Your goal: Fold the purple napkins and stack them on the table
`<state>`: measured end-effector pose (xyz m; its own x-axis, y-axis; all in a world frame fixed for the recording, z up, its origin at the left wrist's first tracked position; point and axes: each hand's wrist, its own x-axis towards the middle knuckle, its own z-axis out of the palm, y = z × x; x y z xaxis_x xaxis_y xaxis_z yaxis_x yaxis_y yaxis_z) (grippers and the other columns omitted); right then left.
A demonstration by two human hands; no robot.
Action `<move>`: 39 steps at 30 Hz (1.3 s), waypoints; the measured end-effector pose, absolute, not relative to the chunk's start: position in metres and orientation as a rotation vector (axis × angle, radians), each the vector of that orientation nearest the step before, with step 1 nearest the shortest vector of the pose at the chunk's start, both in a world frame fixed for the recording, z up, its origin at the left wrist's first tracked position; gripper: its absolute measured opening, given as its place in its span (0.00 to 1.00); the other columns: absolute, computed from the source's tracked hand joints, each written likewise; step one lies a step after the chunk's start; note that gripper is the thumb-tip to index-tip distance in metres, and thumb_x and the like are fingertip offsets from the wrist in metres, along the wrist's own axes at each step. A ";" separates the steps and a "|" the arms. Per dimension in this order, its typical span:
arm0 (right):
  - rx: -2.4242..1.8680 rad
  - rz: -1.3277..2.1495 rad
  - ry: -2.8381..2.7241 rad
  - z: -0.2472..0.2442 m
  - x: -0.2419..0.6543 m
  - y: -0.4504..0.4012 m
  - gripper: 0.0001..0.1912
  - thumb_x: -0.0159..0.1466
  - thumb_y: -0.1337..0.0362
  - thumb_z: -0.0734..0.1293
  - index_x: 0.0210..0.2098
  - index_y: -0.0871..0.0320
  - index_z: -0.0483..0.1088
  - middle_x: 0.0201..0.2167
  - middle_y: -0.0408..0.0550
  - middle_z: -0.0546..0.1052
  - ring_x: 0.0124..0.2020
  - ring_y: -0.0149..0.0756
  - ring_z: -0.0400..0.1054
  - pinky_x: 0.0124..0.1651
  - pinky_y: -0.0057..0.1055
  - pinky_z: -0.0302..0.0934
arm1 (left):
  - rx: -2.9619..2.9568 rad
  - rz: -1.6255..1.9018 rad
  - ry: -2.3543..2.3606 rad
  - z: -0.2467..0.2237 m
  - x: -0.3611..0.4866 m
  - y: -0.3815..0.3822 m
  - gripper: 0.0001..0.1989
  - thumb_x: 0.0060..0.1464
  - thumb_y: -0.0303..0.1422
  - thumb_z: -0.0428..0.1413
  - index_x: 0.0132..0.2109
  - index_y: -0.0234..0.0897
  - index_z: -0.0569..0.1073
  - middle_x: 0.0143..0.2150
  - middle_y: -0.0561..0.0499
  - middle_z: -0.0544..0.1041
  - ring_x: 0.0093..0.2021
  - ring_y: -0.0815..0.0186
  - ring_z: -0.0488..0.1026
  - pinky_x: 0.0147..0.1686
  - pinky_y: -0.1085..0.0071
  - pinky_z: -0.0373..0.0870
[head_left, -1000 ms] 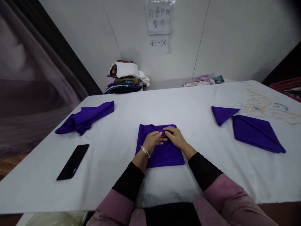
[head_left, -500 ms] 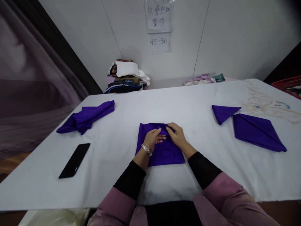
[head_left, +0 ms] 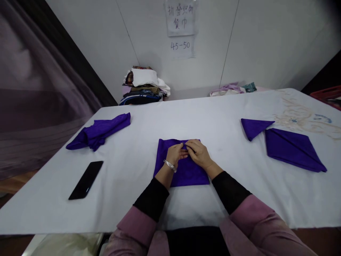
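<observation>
A purple cloth napkin (head_left: 188, 174), folded into a square, lies flat on the white tablecloth in front of me. Both hands meet over its far part. My left hand (head_left: 174, 154), with a silver bracelet at the wrist, pinches a bit of the napkin's fabric between thumb and fingers. Close against it, my right hand (head_left: 198, 152) has thumb and fingers closed on the same fabric near the far edge. The pinched fabric is mostly covered by my fingers.
A crumpled purple cloth (head_left: 99, 132) and a black phone (head_left: 85, 180) lie to the left. At right rest a small folded purple triangle (head_left: 254, 128) and a larger folded purple napkin (head_left: 293, 149). Stacked clothes (head_left: 144, 87) stand behind the white-covered table (head_left: 221, 117).
My hands have come closer together over the napkin's far part. The left has moved slightly right and the right slightly left, with the fabric gathered between them.
</observation>
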<state>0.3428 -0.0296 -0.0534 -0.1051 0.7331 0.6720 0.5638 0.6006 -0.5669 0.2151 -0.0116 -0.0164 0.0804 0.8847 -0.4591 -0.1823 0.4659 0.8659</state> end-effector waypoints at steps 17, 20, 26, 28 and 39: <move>-1.074 0.161 -1.868 -0.059 0.345 -0.025 0.17 0.63 0.66 0.60 0.52 0.55 0.66 0.48 0.54 0.71 0.49 0.43 0.64 0.51 0.46 0.61 | 0.700 0.896 1.154 -0.020 0.221 -0.005 0.08 0.53 0.34 0.52 0.34 0.32 0.70 0.21 0.51 0.71 0.22 0.69 0.71 0.24 0.72 0.71; -1.073 0.161 -1.861 -0.060 0.346 -0.024 0.17 0.63 0.66 0.60 0.51 0.54 0.66 0.48 0.54 0.71 0.49 0.43 0.64 0.51 0.47 0.61 | 0.694 0.894 1.151 -0.019 0.223 -0.006 0.08 0.53 0.34 0.52 0.34 0.32 0.69 0.21 0.51 0.71 0.21 0.70 0.70 0.24 0.72 0.71; -1.087 0.140 -1.849 -0.058 0.346 -0.024 0.16 0.64 0.66 0.58 0.50 0.54 0.67 0.46 0.53 0.72 0.47 0.42 0.64 0.50 0.46 0.62 | 0.688 0.855 1.146 -0.017 0.224 -0.007 0.09 0.55 0.33 0.49 0.34 0.31 0.69 0.22 0.50 0.72 0.21 0.69 0.71 0.25 0.71 0.71; -1.093 0.126 -1.859 -0.057 0.346 -0.024 0.16 0.64 0.66 0.58 0.50 0.54 0.68 0.46 0.53 0.72 0.47 0.42 0.64 0.50 0.45 0.62 | 0.685 0.847 1.146 -0.017 0.225 -0.007 0.09 0.55 0.33 0.48 0.34 0.31 0.69 0.21 0.51 0.71 0.21 0.69 0.71 0.25 0.72 0.71; -1.072 0.119 -1.810 -0.061 0.349 -0.022 0.15 0.63 0.70 0.57 0.47 0.57 0.69 0.43 0.54 0.73 0.46 0.41 0.65 0.48 0.43 0.63 | 0.749 0.780 1.168 -0.023 0.224 -0.006 0.16 0.54 0.42 0.51 0.34 0.31 0.71 0.31 0.43 0.76 0.24 0.66 0.73 0.26 0.69 0.71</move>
